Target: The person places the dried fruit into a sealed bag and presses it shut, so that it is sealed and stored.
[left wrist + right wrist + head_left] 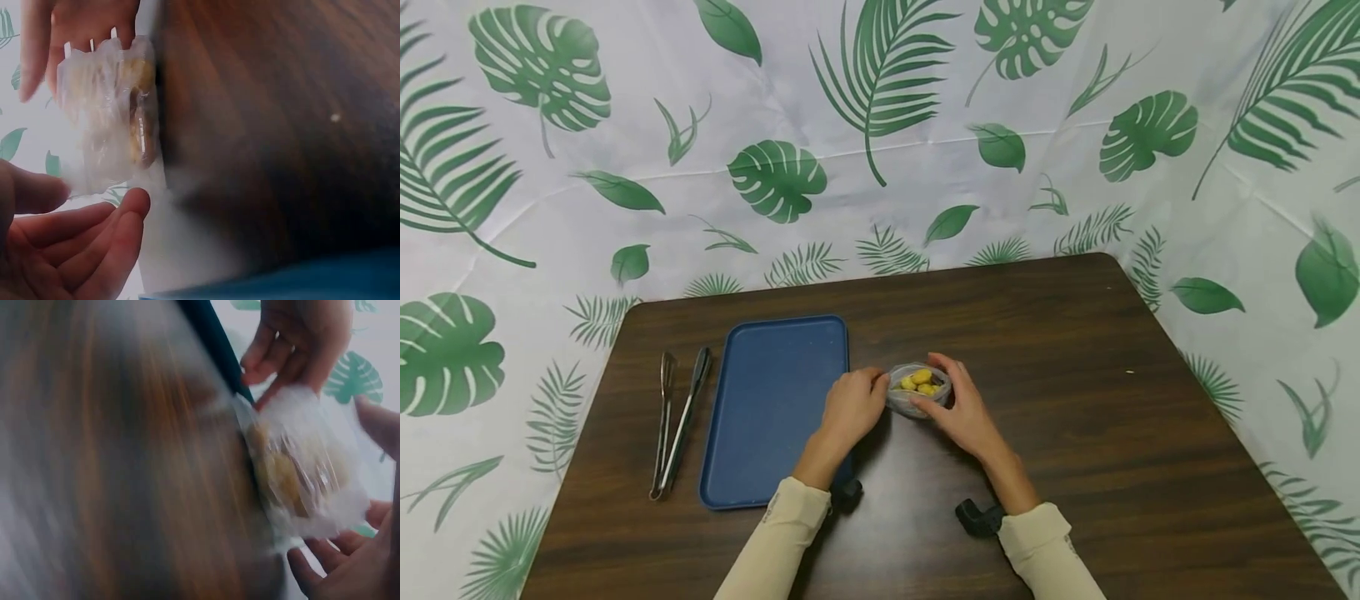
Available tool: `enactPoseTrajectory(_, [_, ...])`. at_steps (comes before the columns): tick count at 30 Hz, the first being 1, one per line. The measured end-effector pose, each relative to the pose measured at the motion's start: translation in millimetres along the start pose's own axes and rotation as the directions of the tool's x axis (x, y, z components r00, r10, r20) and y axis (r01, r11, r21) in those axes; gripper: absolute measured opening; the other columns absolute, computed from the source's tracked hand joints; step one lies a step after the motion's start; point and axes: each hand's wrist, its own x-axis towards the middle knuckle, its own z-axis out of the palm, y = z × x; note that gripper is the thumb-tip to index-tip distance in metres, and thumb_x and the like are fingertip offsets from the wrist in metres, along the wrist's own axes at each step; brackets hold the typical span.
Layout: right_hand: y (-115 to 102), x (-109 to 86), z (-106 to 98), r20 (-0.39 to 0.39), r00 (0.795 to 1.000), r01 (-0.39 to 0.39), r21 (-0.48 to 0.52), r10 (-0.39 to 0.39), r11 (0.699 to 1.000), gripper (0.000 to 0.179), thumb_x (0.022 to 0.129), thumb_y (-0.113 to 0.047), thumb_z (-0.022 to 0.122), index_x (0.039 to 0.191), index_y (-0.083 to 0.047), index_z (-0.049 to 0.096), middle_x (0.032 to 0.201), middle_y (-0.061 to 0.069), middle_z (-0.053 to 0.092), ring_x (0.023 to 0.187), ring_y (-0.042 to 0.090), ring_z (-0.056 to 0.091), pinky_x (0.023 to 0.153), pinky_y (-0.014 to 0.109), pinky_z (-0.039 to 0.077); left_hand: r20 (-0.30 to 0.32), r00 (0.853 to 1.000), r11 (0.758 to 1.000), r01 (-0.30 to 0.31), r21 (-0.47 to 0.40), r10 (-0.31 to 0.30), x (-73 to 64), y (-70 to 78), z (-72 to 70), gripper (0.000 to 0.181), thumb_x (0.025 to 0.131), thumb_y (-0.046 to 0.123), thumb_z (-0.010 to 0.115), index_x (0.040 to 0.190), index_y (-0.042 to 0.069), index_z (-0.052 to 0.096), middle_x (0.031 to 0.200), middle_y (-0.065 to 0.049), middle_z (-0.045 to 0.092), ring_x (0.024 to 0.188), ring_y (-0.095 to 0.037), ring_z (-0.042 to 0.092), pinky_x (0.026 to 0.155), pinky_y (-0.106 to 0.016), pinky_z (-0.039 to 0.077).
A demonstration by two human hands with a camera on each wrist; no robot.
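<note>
A clear plastic bag (910, 408) stands on the table with its mouth open upward. Several small, rounded yellow pieces (921, 380) lie inside; their kind is unclear. Through the film in the left wrist view, some look brownish (142, 134). My left hand (854, 403) holds the bag's left edge between thumb and fingers. From the right, my right hand (968, 415) holds the bag, its thumb at the near rim and its fingers at the far side. The right wrist view also has the bag (306, 465) between both hands, somewhat blurred.
A blue tray (775, 417) lies on the dark wooden table (1037, 333), left of the bag. Left of the tray are metal tongs (677, 437) with their arms spread. A tiny pale scrap (1130, 372) is on the table's right side. A leaf-print cloth (925, 192) hangs behind.
</note>
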Motion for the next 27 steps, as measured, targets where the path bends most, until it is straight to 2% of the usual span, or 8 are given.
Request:
enactPoseTrajectory(3, [-3.5, 0.3, -8.8, -0.084, 0.995, 0.052, -0.050, -0.056, 0.997, 0.058, 0.101, -0.032, 0.067, 0.151, -0.008, 0.048, 0.144, 0.016, 0.052, 0.131, 0.034, 0.052, 0.109, 0.057, 0.042, 0.012, 1.000, 1.000, 0.006, -0.013, -0.006, 0.3, 0.8, -0.7, 0.028, 0.106, 0.026, 0.056, 0.108, 0.008, 0.077, 0.091, -0.008, 0.077, 0.082, -0.027, 0.072, 0.076, -0.047, 0.056])
enactPoseTrajectory(7, [-7.2, -0.9, -18.6, -0.200, 0.975, 0.042, -0.263, -0.097, 0.964, 0.038, 0.107, -0.031, 0.055, 0.132, -0.005, 0.064, 0.124, 0.015, 0.066, 0.110, 0.031, 0.064, 0.095, 0.052, 0.050, 0.034, 0.999, 0.999, 0.019, -0.049, -0.017, -1.1, 0.8, -3.3, 0.030, 0.107, 0.028, 0.055, 0.109, 0.007, 0.077, 0.094, -0.009, 0.078, 0.085, -0.029, 0.073, 0.077, -0.046, 0.056])
enactPoseTrajectory(12, [-13.0, -2.6, -22.7, -0.161, 0.986, -0.033, -0.455, -0.046, 0.890, 0.035, 0.108, -0.037, 0.052, 0.114, -0.010, 0.074, 0.107, 0.009, 0.077, 0.097, 0.030, 0.073, 0.085, 0.052, 0.056, 0.094, 0.994, 0.981, 0.065, -0.184, -0.049, -2.8, -3.7, -4.0, 0.034, 0.106, 0.030, 0.056, 0.120, 0.005, 0.075, 0.102, -0.010, 0.078, 0.085, -0.023, 0.072, 0.077, -0.042, 0.056])
enactPoseTrajectory(14, [-14.3, -3.5, -23.9, -0.121, 0.993, -0.051, -0.431, -0.002, 0.901, 0.035, 0.108, -0.036, 0.053, 0.114, -0.010, 0.075, 0.105, 0.009, 0.078, 0.094, 0.028, 0.074, 0.084, 0.050, 0.057, 0.130, 0.990, 0.961, 0.096, -0.259, -0.064, -3.3, -4.1, -3.3, 0.035, 0.106, 0.030, 0.057, 0.123, 0.004, 0.074, 0.098, -0.010, 0.078, 0.080, -0.020, 0.070, 0.074, -0.040, 0.056])
enactPoseTrajectory(17, [-15.8, -3.8, -25.2, -0.065, 0.994, -0.101, -0.291, 0.086, 0.951, 0.033, 0.107, -0.033, 0.055, 0.116, -0.008, 0.074, 0.099, 0.008, 0.077, 0.084, 0.022, 0.073, 0.077, 0.041, 0.058, 0.164, 0.983, 0.918, 0.139, -0.370, -0.083, -4.1, -4.8, -2.5, 0.035, 0.104, 0.027, 0.061, 0.125, 0.001, 0.071, 0.094, -0.012, 0.077, 0.075, -0.016, 0.069, 0.068, -0.034, 0.055])
enactPoseTrajectory(21, [-20.2, -4.0, -28.1, -0.034, 0.982, -0.190, -0.090, 0.188, 0.978, 0.027, 0.105, -0.029, 0.060, 0.115, -0.007, 0.073, 0.090, 0.011, 0.074, 0.067, 0.017, 0.068, 0.063, 0.029, 0.055, 0.145, 0.984, 0.858, 0.158, -0.488, -0.098, -4.5, -4.3, -2.0, 0.033, 0.099, 0.017, 0.066, 0.122, -0.006, 0.069, 0.093, -0.016, 0.076, 0.073, -0.016, 0.071, 0.063, -0.028, 0.054])
enactPoseTrajectory(24, [-25.7, -5.3, -30.0, -0.050, 0.979, -0.202, -0.066, 0.199, 0.977, 0.024, 0.103, -0.027, 0.064, 0.111, -0.008, 0.075, 0.087, 0.011, 0.074, 0.064, 0.017, 0.066, 0.059, 0.026, 0.053, 0.122, 0.987, 0.826, 0.155, -0.541, -0.106, -5.4, -0.8, -3.9, 0.030, 0.096, 0.014, 0.070, 0.118, -0.006, 0.070, 0.094, -0.017, 0.074, 0.071, -0.016, 0.070, 0.064, -0.028, 0.055])
enactPoseTrajectory(27, [-32.2, -8.4, -30.8, -0.093, 0.981, -0.181, -0.126, 0.170, 0.975, 0.020, 0.102, -0.026, 0.066, 0.107, -0.010, 0.078, 0.080, 0.007, 0.073, 0.063, 0.015, 0.065, 0.056, 0.027, 0.050, 0.119, 0.986, 0.796, 0.163, -0.583, -0.115, -7.0, 4.3, -8.1, 0.027, 0.094, 0.012, 0.071, 0.115, -0.004, 0.071, 0.095, -0.016, 0.072, 0.069, -0.017, 0.070, 0.067, -0.036, 0.059])
